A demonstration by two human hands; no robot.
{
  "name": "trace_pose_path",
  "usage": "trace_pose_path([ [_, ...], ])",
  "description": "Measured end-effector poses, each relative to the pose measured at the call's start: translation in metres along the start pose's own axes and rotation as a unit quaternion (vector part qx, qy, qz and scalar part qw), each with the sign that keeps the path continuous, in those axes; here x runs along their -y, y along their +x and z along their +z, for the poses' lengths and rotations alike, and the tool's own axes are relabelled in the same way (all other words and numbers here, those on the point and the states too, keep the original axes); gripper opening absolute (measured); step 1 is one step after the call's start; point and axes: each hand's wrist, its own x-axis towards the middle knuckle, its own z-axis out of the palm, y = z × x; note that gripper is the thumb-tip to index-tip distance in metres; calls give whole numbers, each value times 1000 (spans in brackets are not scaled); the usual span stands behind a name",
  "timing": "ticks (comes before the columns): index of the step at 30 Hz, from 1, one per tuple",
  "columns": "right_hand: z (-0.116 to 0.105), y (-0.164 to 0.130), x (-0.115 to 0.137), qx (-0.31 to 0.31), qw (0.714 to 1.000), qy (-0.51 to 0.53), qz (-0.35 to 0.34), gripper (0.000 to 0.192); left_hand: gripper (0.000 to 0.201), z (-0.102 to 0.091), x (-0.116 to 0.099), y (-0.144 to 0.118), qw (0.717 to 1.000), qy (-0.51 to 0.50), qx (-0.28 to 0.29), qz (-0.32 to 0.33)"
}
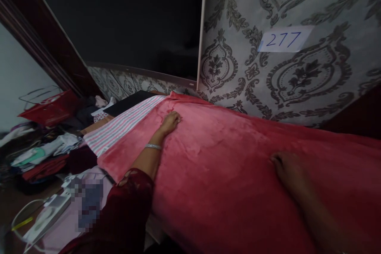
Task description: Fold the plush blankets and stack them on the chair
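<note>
Against damask-patterned wallpaper (297, 75) bearing a paper label (284, 39), a pink fleece blanket (226, 166) covers a raised surface over a striped cloth (119, 129). The left hand (170, 122) and right hand (287, 168) press flat on it, fingers open, gripping nothing.

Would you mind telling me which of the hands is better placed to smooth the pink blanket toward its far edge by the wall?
Probably the left hand: it lies flat on the pink blanket close to that far edge, while the right hand rests nearer the middle.
</note>
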Motion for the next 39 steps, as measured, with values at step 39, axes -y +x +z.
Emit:
trace_pose_path([
  [39,-15,-2,11,-60,990,117,-43,22,33,-39,-29,7,963,184,-198,12],
])
